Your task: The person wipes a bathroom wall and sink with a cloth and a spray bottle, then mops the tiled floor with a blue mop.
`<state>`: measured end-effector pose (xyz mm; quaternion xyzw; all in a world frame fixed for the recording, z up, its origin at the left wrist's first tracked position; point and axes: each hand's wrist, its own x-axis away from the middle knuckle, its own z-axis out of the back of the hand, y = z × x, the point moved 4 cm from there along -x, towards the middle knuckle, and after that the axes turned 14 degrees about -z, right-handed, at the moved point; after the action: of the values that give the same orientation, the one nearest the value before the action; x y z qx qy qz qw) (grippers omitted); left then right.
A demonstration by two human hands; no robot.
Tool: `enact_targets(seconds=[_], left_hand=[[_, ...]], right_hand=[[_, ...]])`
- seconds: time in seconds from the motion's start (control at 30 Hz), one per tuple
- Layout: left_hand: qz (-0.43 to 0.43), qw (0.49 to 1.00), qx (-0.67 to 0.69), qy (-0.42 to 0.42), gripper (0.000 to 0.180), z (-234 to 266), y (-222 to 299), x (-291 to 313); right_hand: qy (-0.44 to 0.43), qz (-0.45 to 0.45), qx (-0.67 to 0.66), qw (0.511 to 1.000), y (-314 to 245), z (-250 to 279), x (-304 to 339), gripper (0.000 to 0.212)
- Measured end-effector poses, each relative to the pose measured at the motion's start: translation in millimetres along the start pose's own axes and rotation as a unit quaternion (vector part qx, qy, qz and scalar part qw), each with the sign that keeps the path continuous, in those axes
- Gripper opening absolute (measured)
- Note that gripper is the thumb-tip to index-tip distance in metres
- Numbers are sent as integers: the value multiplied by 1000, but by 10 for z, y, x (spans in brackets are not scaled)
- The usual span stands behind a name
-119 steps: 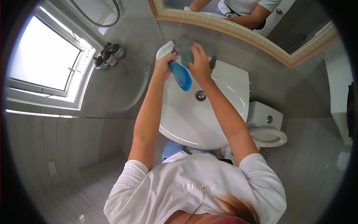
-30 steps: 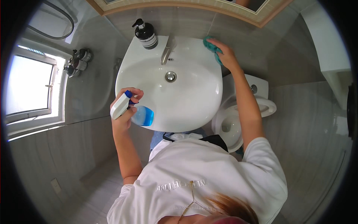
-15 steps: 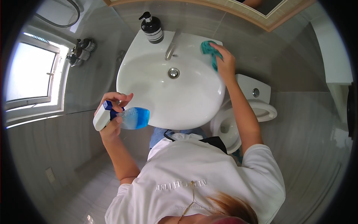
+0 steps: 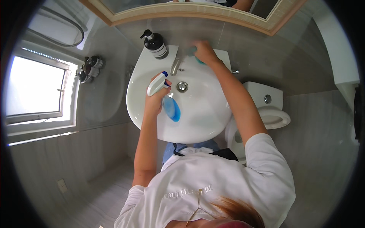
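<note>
My left hand (image 4: 154,99) is closed round a spray bottle (image 4: 172,109) with a white and blue trigger head and blue liquid. It holds the bottle over the left part of the white washbasin (image 4: 201,123). At the basin's back ledge, my right hand (image 4: 204,52) grips a green cloth (image 4: 199,60), partly hidden under the fingers and blurred. That hand is just right of the metal tap (image 4: 175,67). Below the tap sits the round metal drain (image 4: 182,87).
A dark pump bottle (image 4: 156,47) stands on the basin's back left corner. Above hangs a framed mirror (image 4: 190,12). To the right is a white toilet (image 4: 262,91). Several bottles (image 4: 90,68) sit on the left wall beside the window (image 4: 38,87).
My left hand has moved right and forward with the spray bottle, from the basin's left edge to over the bowl. My right hand has slid the cloth left along the ledge toward the tap.
</note>
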<state>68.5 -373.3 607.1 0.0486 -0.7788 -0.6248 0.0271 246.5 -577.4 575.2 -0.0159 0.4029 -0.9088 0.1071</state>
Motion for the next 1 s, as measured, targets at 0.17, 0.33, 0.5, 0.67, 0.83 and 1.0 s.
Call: enact_targets(seconds=[0.17, 0.33, 0.5, 0.67, 0.83, 1.0], left_hand=[[5, 1000, -15, -23, 62, -151, -135, -221], [13, 1000, 8, -17, 66, -149, -145, -157], [12, 999, 28, -34, 70, -201, -102, -178], [13, 998, 30, -59, 70, -142, -96, -213], [17, 997, 11, -74, 66, -76, 1, -152], [-14, 997, -33, -64, 63, 176, 177, -22]], right_hand=[[88, 43, 7, 995, 91, -195, 43, 40], [151, 65, 30, 986, 78, -425, 436, 32], [164, 51, -61, 983, 63, -744, 848, 24], [66, 115, -89, 987, -43, -1044, 836, 32], [161, 194, -18, 968, -408, -1244, 803, 49], [-104, 37, -144, 983, -14, -1304, 998, 30]])
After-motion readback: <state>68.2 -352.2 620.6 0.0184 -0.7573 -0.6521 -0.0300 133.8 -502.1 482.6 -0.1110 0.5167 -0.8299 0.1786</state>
